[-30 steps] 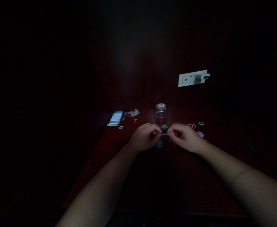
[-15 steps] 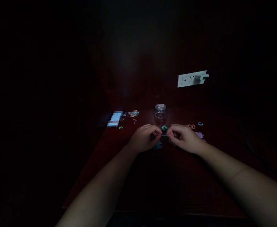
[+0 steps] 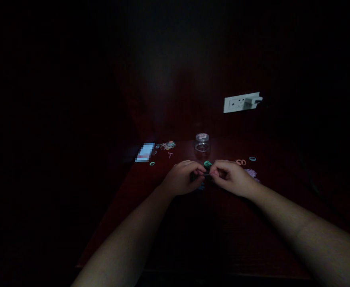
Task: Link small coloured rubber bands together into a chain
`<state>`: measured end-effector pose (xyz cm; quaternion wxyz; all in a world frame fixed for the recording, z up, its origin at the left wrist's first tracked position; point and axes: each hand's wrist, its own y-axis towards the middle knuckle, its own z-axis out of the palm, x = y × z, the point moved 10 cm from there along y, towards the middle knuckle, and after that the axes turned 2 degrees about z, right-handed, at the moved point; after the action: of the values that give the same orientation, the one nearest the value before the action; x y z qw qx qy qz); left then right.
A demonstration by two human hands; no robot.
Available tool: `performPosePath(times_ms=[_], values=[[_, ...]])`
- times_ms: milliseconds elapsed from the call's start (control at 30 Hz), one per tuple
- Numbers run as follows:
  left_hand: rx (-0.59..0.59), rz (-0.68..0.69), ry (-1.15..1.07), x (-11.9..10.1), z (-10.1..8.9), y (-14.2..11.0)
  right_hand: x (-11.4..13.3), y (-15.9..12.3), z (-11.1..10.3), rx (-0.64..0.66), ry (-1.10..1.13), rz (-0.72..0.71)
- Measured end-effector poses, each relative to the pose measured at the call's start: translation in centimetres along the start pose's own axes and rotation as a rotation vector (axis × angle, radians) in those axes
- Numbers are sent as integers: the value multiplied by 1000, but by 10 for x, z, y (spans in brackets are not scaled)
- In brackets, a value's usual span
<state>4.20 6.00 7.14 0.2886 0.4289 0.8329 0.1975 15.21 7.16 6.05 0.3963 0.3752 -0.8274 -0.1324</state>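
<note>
Between my two hands stretches a thin, pale hair tie [image 3: 207,174]. My left hand [image 3: 184,176] pinches one end of it, and the fingertips of my right hand [image 3: 229,176] close on the other. Just beyond the fingers lie several green hair ties [image 3: 207,163] bunched together. A blue bunch [image 3: 201,185] shows partly from under my left hand. Beside my right wrist is a lilac pile [image 3: 252,174], partly covered by the hand. Orange hair ties [image 3: 240,162] and a single blue one [image 3: 252,158] lie past my right hand.
A clear lidded jar [image 3: 202,145] stands behind the hands on the dark red table [image 3: 127,223]. At the left edge is a lit phone [image 3: 145,152], near a mixed heap of hair ties [image 3: 168,145] and a lone green one [image 3: 152,164]. A wall socket [image 3: 241,102] holds a plug.
The strand between my hands was straight and now sags in a slight curve, the fingertips a little closer together. The whole view has shifted slightly; the other things stay put.
</note>
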Motion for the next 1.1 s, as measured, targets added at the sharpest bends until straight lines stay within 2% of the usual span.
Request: performPosePath(times_ms=[400,1100], values=[[58,-36,-42,1,9,2,5,0,6,51,30,8],[28,-70,-97,11,4,-2,1,0,1,46,17,17]])
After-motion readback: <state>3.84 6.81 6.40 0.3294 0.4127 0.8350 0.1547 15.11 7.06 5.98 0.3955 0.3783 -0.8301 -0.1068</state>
